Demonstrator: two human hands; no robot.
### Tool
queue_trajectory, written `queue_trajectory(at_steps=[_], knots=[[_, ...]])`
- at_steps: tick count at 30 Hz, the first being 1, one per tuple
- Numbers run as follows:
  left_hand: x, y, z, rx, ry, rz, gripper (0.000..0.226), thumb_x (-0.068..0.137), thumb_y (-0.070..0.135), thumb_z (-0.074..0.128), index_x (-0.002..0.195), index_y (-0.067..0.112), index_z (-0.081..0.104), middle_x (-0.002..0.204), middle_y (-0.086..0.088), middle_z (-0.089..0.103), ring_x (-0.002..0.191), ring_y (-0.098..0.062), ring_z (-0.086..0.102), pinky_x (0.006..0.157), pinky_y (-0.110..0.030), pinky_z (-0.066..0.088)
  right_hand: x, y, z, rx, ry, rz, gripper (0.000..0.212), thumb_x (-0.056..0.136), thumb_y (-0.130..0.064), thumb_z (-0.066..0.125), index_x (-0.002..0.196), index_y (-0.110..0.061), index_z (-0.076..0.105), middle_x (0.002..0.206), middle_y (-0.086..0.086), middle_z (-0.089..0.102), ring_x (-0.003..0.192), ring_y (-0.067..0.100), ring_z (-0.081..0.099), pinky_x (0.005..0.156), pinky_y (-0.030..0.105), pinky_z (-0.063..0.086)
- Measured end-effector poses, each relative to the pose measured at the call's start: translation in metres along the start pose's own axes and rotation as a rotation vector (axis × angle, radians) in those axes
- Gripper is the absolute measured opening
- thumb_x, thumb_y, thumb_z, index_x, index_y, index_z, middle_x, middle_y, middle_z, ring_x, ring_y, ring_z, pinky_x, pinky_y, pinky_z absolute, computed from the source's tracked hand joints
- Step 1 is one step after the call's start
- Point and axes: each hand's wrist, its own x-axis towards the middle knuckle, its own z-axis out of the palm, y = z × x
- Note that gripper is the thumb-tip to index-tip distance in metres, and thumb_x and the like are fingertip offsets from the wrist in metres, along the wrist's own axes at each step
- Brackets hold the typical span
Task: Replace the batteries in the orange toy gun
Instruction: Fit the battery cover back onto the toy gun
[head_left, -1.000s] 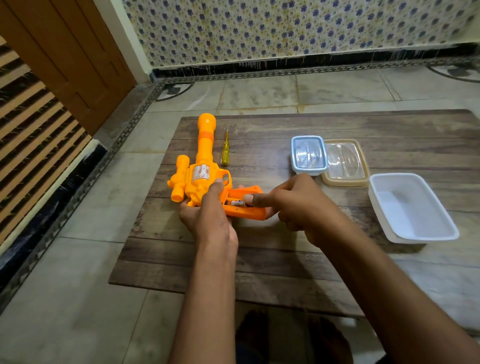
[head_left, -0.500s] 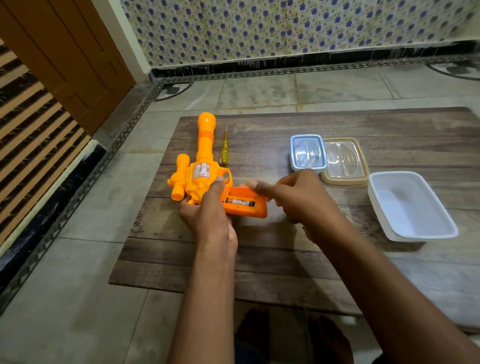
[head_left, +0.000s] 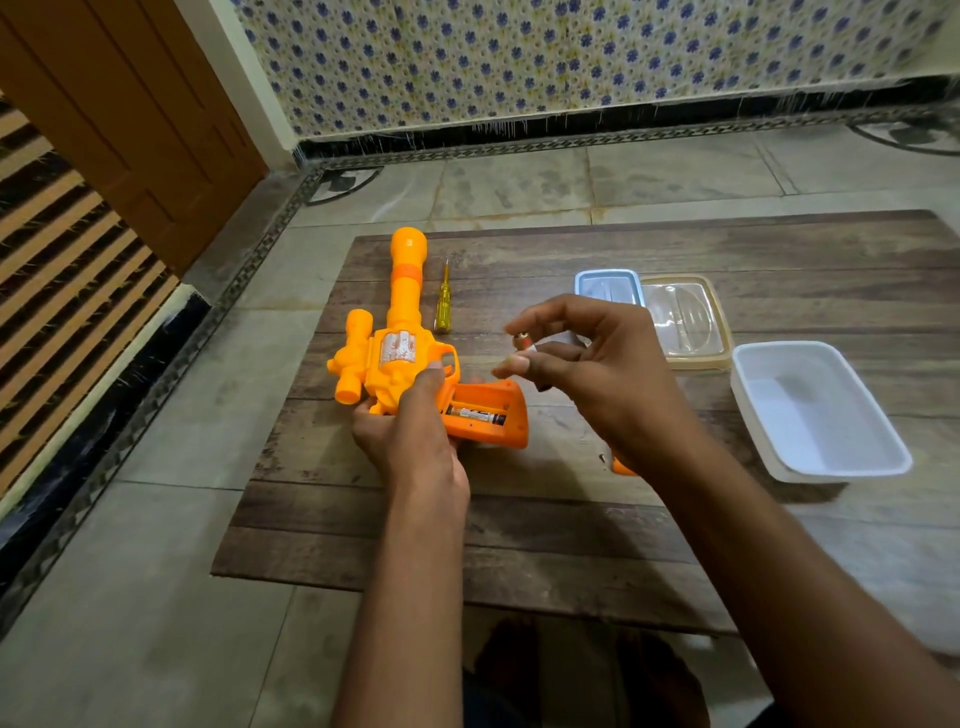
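Note:
The orange toy gun (head_left: 400, 338) lies on the wooden board (head_left: 519, 545) with its barrel pointing away from me. My left hand (head_left: 410, 431) grips its body near the trigger. The handle's battery compartment (head_left: 480, 410) is uncovered, and one black battery (head_left: 475, 414) lies inside. My right hand (head_left: 587, 364) is raised above the handle and pinches a small battery (head_left: 521, 341) between thumb and fingers. An orange piece (head_left: 621, 466), possibly the compartment cover, peeks out from under my right wrist.
A yellow screwdriver (head_left: 443, 304) lies beside the barrel. A blue-rimmed lid (head_left: 608, 286) and a beige-rimmed clear lid (head_left: 685, 322) lie at the back right. A white tub (head_left: 815, 410) stands at the board's right side. Tiled floor surrounds the board.
My right hand has lifted from the handle's compartment, pulling a battery up and out with it. My left hand kept its hold on the gun.

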Motion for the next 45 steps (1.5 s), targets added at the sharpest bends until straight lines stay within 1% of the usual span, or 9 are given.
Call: queue_trajectory(at_steps=[10,13,17,20,26,32,37,42,45], knots=[[-0.006,0.000,0.002,0.017,-0.021,0.045,0.084,0.060,0.021,0.090,0.138,0.018,0.060,0.122,-0.007,0.075,0.102,-0.029,0.077,0.086,-0.056,0.063,0.000,0.009,0.022,0.026,0.007,-0.196,0.018,0.086,0.012,0.073,0.099,0.000,0.072,0.093,0.004,0.073,0.094,0.014,0.078,0.074,0.029,0.064],[-0.003,-0.002,0.001,0.008,-0.027,0.054,0.086,0.056,0.024,0.087,0.138,0.019,0.060,0.122,-0.007,0.075,0.101,-0.029,0.077,0.086,-0.055,0.064,0.000,0.015,0.027,-0.092,0.001,-0.251,0.018,0.084,0.008,0.075,0.097,-0.004,0.075,0.092,0.006,0.077,0.088,0.016,0.078,0.078,0.036,0.065],[0.001,-0.005,0.000,-0.014,-0.037,0.057,0.086,0.060,0.020,0.087,0.141,0.019,0.058,0.126,-0.007,0.074,0.106,-0.032,0.076,0.091,-0.058,0.061,0.003,0.020,0.029,-0.375,-0.002,-0.429,0.017,0.080,0.004,0.077,0.094,-0.006,0.079,0.088,0.007,0.077,0.082,0.011,0.070,0.076,0.023,0.057],[0.004,-0.008,0.000,-0.038,-0.039,0.048,0.080,0.062,0.019,0.085,0.138,0.018,0.060,0.124,-0.008,0.075,0.105,-0.032,0.076,0.092,-0.060,0.060,0.006,0.023,0.030,-0.523,-0.027,-0.534,0.016,0.076,0.002,0.077,0.091,-0.004,0.079,0.085,0.008,0.078,0.076,0.016,0.072,0.072,0.027,0.054],[0.012,-0.013,0.000,-0.035,-0.030,0.054,0.064,0.076,0.011,0.084,0.135,0.018,0.061,0.121,-0.010,0.076,0.105,-0.033,0.077,0.093,-0.060,0.060,0.009,0.028,0.027,-0.527,-0.084,-0.490,0.012,0.083,-0.006,0.070,0.091,-0.006,0.079,0.090,0.007,0.076,0.077,0.024,0.072,0.068,0.041,0.059],[0.013,-0.015,0.001,-0.072,-0.022,0.060,0.049,0.083,0.005,0.080,0.130,0.012,0.066,0.118,-0.010,0.077,0.103,-0.031,0.077,0.095,-0.059,0.060,0.009,0.034,0.033,-0.478,-0.085,-0.366,0.017,0.081,-0.012,0.073,0.095,-0.014,0.083,0.092,0.003,0.072,0.081,0.014,0.067,0.072,0.013,0.046],[0.008,-0.016,0.003,-0.065,-0.013,0.081,0.046,0.086,0.004,0.079,0.130,0.009,0.065,0.117,-0.010,0.077,0.101,-0.029,0.078,0.091,-0.057,0.062,0.007,0.031,0.046,-0.412,0.033,-0.322,0.006,0.080,-0.013,0.080,0.077,-0.007,0.078,0.081,0.006,0.068,0.071,0.018,0.064,0.063,0.030,0.049],[0.011,-0.017,0.002,-0.043,-0.029,0.100,0.047,0.089,0.003,0.078,0.133,0.008,0.064,0.120,-0.012,0.076,0.101,-0.029,0.078,0.092,-0.054,0.063,0.010,0.028,0.053,-0.277,0.098,-0.010,0.009,0.078,-0.007,0.082,0.069,-0.007,0.078,0.068,-0.005,0.068,0.068,0.006,0.064,0.063,0.016,0.048],[0.013,-0.018,0.001,-0.028,-0.012,0.102,0.049,0.088,0.004,0.080,0.134,0.010,0.064,0.122,-0.011,0.076,0.106,-0.030,0.076,0.096,-0.055,0.061,0.011,0.024,0.052,-0.114,0.090,0.164,0.008,0.076,0.001,0.083,0.070,-0.002,0.078,0.070,0.007,0.076,0.071,0.016,0.075,0.073,0.033,0.063]])
